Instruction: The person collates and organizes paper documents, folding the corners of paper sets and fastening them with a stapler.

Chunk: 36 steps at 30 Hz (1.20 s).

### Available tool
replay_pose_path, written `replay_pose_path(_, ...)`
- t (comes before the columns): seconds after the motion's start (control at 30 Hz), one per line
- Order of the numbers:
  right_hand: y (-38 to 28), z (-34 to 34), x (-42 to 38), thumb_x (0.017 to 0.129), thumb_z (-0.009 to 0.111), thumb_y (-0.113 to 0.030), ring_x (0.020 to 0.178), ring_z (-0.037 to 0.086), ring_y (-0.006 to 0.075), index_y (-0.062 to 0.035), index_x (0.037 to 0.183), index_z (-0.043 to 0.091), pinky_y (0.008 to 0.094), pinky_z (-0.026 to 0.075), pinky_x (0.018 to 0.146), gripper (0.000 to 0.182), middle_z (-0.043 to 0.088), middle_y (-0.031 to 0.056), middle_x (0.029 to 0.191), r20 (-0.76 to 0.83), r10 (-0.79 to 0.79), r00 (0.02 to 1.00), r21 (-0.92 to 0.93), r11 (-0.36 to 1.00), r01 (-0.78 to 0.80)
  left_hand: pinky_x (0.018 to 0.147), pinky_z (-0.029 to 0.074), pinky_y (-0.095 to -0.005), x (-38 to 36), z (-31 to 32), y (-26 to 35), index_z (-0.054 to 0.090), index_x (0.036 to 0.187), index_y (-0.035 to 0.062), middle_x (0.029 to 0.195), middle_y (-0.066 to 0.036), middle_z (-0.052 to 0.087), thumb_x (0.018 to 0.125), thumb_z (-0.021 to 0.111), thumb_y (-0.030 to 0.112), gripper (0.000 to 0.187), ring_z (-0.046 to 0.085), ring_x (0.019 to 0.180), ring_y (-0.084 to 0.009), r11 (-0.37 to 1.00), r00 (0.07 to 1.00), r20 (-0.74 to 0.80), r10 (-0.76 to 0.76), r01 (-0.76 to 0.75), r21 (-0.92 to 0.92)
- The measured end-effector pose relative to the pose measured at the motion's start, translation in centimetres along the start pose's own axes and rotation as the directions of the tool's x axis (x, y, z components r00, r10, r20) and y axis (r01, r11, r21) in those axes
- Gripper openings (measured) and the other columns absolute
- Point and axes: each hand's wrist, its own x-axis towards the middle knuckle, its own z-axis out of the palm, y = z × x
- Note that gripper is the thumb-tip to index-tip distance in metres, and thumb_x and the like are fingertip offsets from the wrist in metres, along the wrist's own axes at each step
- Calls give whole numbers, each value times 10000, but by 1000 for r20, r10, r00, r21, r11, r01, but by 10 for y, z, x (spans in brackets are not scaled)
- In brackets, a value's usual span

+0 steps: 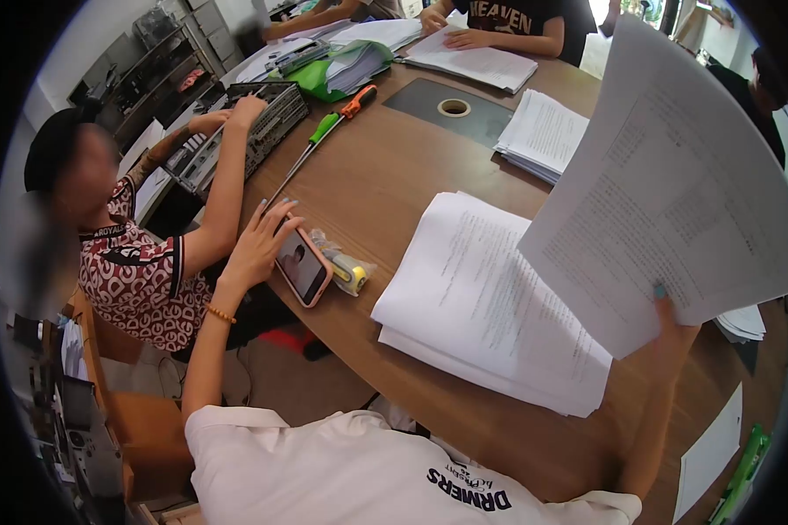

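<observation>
My left hand (256, 238) is at the table's left edge, its fingers curled over the top of a phone (305, 268) in a pink case. The phone is tilted, and its screen shows a person. Beside it lies a small clear plastic bag (346, 267) with something yellow inside. On the right, my right hand (671, 322) grips printed sheets of paper (665, 184) by their lower edge and holds them up, bowed. Below and left of these sheets, a thick stack of printed paper (499, 306) lies on the table.
On the brown table (359, 175) are long screwdrivers (324, 131), a tape roll (453, 108), another paper stack (547, 131) and a green folder (346, 70). A person at left handles a metal device (271, 131). Another person's hands (464, 37) rest on papers at the far side.
</observation>
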Motion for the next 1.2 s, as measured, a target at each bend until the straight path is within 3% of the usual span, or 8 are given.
replay_pose_path(0.07,1,-5,-2,708,640,6,931,501,157,61,1030,518,262,402,794,348,538,107,1019,-11,-68,998,-8,998,68,1034,195,-402,0,10,-19,368,1229,114,1300,-94,336,632,439,-80,632,274,1230,-259,988,986,-81,148,-150,-24)
replay_pose_path(0.17,18,-18,0,711,642,-6,874,526,155,61,1018,522,262,419,765,336,554,104,997,-78,-128,989,-32,992,126,1009,247,-385,1,3,-23,388,1204,73,1267,-97,374,606,453,-83,622,319,1198,-262,974,974,-50,221,-218,57)
replay_pose_path(0.23,10,-14,-4,733,614,13,913,515,143,22,1113,455,278,429,778,412,530,75,1029,3,90,996,-36,995,-90,1003,255,-383,0,1,-24,389,1203,71,1264,-99,376,602,455,-82,624,326,1193,-263,974,974,-30,226,-226,-18)
replay_pose_path(0.33,2,-9,-5,731,611,24,894,525,137,21,1083,481,272,436,767,375,551,62,994,30,156,987,73,985,-158,994,267,-381,0,1,-27,391,1201,67,1260,-101,379,595,460,-80,628,335,1186,-265,968,975,-9,221,-220,-122)
replay_pose_path(0.53,9,-11,0,727,649,-36,767,545,118,53,960,539,233,449,664,272,593,75,870,21,136,991,121,983,-137,970,297,-375,3,-4,-29,397,1197,59,1251,-108,387,580,469,-76,636,356,1170,-270,954,971,9,240,-234,-190)
replay_pose_path(0.77,3,-11,0,739,642,-71,760,548,124,49,965,542,245,451,663,275,593,76,878,-45,254,966,104,963,-248,924,335,-362,5,0,-34,406,1192,54,1260,-117,384,573,485,-68,636,382,1150,-277,953,949,121,290,-275,-125)
replay_pose_path(1.07,7,-24,8,741,648,-64,884,527,141,51,1019,517,267,412,783,328,569,82,984,-132,182,974,144,976,-162,927,332,-357,11,2,-26,361,1241,82,1286,-111,359,581,518,-42,689,349,1182,-275,949,921,240,308,-317,-1)
replay_pose_path(1.2,10,-26,7,743,645,-42,920,526,150,45,1045,514,274,409,812,341,567,88,1013,-110,169,979,108,982,-157,885,351,-362,19,-22,6,377,1203,96,1245,-90,374,510,609,-44,745,395,1125,-258,981,921,344,185,-193,-11)
